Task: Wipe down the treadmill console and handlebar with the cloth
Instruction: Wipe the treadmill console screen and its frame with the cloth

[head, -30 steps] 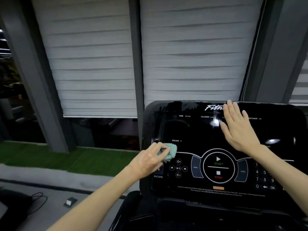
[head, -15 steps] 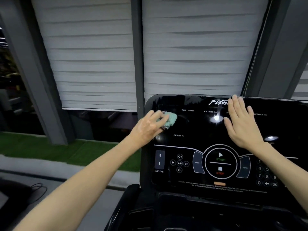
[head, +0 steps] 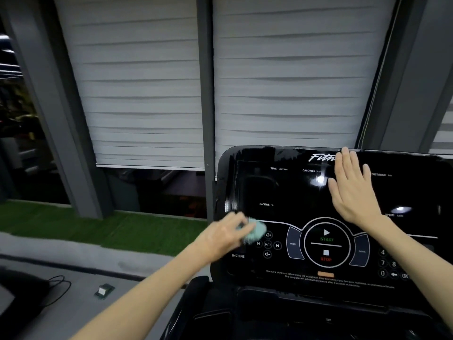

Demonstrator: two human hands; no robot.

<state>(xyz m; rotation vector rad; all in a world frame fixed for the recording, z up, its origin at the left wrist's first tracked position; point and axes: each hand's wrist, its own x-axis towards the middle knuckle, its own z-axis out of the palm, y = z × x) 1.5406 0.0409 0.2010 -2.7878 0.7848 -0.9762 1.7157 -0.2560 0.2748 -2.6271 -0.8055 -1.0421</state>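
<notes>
Moments later, the person's left hand (head: pixel 226 238), blurred in motion, had swept the small pale-teal fuzzy cloth (head: pixel 256 231) down the glossy black treadmill console (head: pixel 282 187). Half a second before it was high up-left of the round START/STOP dial (head: pixel 326 241); it was now just left of it, fingers curled around the cloth. The right hand (head: pixel 353 190) stayed above the dial, fingers straight and pressed flat on the screen.
</notes>
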